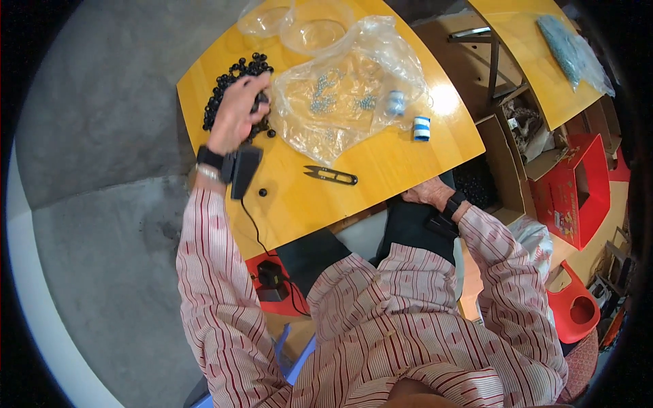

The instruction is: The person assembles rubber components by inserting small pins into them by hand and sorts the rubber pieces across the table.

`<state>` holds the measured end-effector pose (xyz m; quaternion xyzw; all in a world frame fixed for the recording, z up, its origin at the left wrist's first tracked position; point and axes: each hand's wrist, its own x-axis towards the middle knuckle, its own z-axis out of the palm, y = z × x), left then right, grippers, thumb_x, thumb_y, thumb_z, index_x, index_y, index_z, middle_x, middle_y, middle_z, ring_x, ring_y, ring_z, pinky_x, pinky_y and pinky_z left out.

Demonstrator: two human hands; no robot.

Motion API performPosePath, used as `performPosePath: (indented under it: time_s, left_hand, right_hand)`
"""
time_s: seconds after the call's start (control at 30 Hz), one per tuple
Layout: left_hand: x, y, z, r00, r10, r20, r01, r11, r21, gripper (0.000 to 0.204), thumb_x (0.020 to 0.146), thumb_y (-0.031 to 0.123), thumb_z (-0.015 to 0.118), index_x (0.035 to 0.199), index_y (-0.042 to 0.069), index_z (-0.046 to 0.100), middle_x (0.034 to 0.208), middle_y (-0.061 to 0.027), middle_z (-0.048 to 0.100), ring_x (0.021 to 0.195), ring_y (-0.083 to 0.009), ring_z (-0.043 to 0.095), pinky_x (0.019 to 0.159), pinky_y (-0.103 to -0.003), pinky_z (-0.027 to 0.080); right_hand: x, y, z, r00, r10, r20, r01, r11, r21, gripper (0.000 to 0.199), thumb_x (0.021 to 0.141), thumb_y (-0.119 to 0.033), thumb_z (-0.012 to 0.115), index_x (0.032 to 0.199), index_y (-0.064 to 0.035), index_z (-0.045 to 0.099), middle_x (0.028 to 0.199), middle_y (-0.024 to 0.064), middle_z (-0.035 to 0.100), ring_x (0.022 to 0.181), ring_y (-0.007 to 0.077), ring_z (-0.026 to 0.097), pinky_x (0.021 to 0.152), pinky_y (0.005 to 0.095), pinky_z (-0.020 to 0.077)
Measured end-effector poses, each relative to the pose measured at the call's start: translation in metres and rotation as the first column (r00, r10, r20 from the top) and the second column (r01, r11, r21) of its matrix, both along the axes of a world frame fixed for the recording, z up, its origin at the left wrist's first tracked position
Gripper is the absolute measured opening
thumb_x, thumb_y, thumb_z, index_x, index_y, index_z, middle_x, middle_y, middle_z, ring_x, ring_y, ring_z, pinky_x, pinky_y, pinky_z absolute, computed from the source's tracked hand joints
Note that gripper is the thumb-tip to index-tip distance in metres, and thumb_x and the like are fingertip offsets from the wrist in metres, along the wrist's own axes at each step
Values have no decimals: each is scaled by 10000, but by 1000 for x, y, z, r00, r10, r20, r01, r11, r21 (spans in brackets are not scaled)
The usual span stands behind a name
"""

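My left hand point(238, 112) reaches over a loose pile of round black beads point(220, 95) at the left of the yellow table point(401, 166). Its fingers are curved and parted from the thumb, with black beads showing in the gap; whether it touches any of them I cannot tell. My right hand point(428, 192) is low at the table's near edge, beside my thigh, and its fingers are mostly hidden. Right of the pile lies a clear plastic bag point(299, 88) with small silvery-blue pieces in or on it.
Black thread snips point(331, 175) lie near the front, with a single bead point(262, 193) to their left. Two blue-and-white spools point(422, 129) are at the right. Clear plastic bowls point(316, 34) stand at the back. A cardboard box point(500, 160) holds dark pieces beside a red box point(571, 194).
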<state>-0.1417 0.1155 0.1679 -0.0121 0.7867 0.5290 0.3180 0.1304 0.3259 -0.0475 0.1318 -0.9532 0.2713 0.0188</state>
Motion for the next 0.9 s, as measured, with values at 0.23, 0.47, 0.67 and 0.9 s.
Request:
performPosePath:
  time_s: [0.23, 0.47, 0.67, 0.9]
  left_hand:
    - [-85, 64, -22, 970, -124, 211, 48, 941, 334, 234, 870, 227, 610, 887, 22, 497, 738, -58, 498, 519, -60, 442, 359, -151, 271]
    - [-109, 95, -31, 996, -50, 78, 31, 972, 233, 418, 838, 331, 658, 998, -25, 508, 869, -125, 534, 633, -172, 545, 535, -226, 474]
    - [-82, 85, -7, 979, -169, -113, 191, 955, 228, 857, 840, 531, 556, 1362, -65, 227, 1312, -243, 341, 943, -349, 601, 811, -347, 524]
    - [-66, 37, 7, 980, -168, -106, 195, 916, 350, 703, 876, 496, 532, 1281, -58, 381, 1184, -216, 490, 1035, -285, 576, 912, -309, 452]
  right_hand:
    - [0, -3, 9, 996, -14, 83, 11, 999, 30, 496, 700, -213, 573, 1172, -65, 539, 1173, 180, 552, 1113, 376, 482, 972, 466, 358]
    - [3, -1, 12, 993, -47, 106, 55, 996, -71, 475, 737, -229, 561, 1190, -91, 525, 1204, 168, 529, 1118, 372, 467, 994, 462, 341]
    - [12, 1, -14, 976, -54, 211, 105, 965, -239, 473, 762, -255, 562, 1203, -94, 508, 1233, 165, 506, 1130, 377, 446, 1003, 451, 329]
    - [8, 1, -15, 999, -36, 5, 36, 999, -14, 470, 728, -234, 574, 1169, -79, 532, 1191, 168, 536, 1096, 382, 467, 964, 448, 354]
